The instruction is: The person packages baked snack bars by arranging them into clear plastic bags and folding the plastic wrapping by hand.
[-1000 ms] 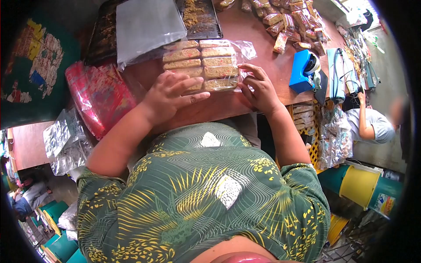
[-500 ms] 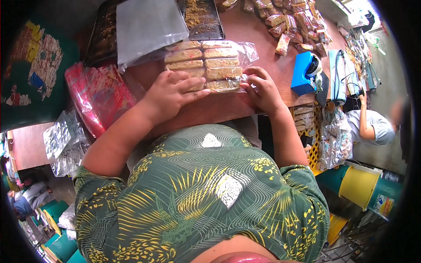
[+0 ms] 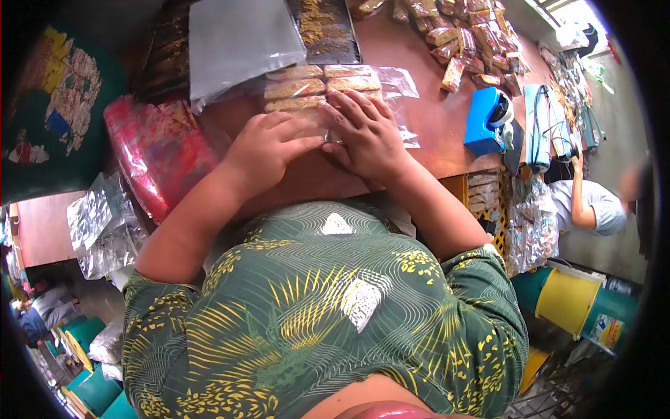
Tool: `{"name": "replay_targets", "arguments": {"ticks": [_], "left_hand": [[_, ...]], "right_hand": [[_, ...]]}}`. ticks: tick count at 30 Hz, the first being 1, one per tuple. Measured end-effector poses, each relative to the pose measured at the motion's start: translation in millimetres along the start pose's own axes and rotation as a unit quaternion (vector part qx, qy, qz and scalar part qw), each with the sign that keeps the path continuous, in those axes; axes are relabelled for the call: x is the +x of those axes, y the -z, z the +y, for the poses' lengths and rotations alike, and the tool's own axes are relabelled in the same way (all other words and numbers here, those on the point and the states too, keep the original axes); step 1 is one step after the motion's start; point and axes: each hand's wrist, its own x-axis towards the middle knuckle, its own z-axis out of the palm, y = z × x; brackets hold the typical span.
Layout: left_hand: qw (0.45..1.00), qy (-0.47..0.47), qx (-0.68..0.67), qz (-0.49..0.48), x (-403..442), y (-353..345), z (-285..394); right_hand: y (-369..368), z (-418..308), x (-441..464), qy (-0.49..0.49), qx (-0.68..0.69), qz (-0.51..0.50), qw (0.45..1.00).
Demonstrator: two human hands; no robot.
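Note:
Two rows of pale golden bars lie in a clear plastic bag (image 3: 293, 89) on the table before me. My left hand (image 3: 273, 143) is over the bag's near left part, its fingers bent and pressed together on the plastic. Across the near right bars lies my right hand (image 3: 368, 133), fingers stretched and a little apart, thumb lower down near my left fingertips. Both hands hide the nearest bars. Loose clear plastic (image 3: 399, 84) sticks out to the right of the bars.
A sheet of clear bags (image 3: 244, 49) lies over dark crumb-covered trays (image 3: 328, 31). Wrapped bars (image 3: 481, 42) are heaped at the back right. A blue tape dispenser (image 3: 481, 122) and a blue sealer (image 3: 537, 129) stand right. Red plastic (image 3: 160, 150) lies left. Another person (image 3: 583, 199) is at far right.
My right hand has moved left from the bag's right edge onto the bars. My left hand's spread fingers have drawn together. The loose plastic on the right now lies more spread out.

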Motion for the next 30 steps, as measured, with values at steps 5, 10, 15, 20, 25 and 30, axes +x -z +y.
{"name": "replay_targets", "arguments": {"ticks": [5,10,15,20,25,30], "left_hand": [[0.991,0.131,-0.015,0.006,-21.9,19.6,21.9],[0.989,0.143,-0.027,0.02,-48.2,16.2,7.4],[0.991,0.064,-0.031,0.111,-48.1,12.3,-0.1],[0.988,0.087,-0.096,0.082,-52.9,10.7,-9.7],[0.96,0.227,-0.154,0.055,-49.5,10.1,-14.4],[0.929,0.331,-0.162,-0.026,-35.7,26.0,-6.4]], "right_hand": [[1.1,7.6,5.4,0.029,-0.012,0.0,0.999],[-0.7,10.7,7.7,0.024,-0.006,0.001,1.0],[-1.3,13.5,8.4,0.019,-0.003,-0.005,1.0],[-1.2,16.6,6.8,0.024,-0.011,-0.007,1.0],[0.9,15.0,6.8,0.005,-0.005,-0.022,1.0],[0.7,15.4,5.2,0.002,-0.002,-0.013,1.0]]}}
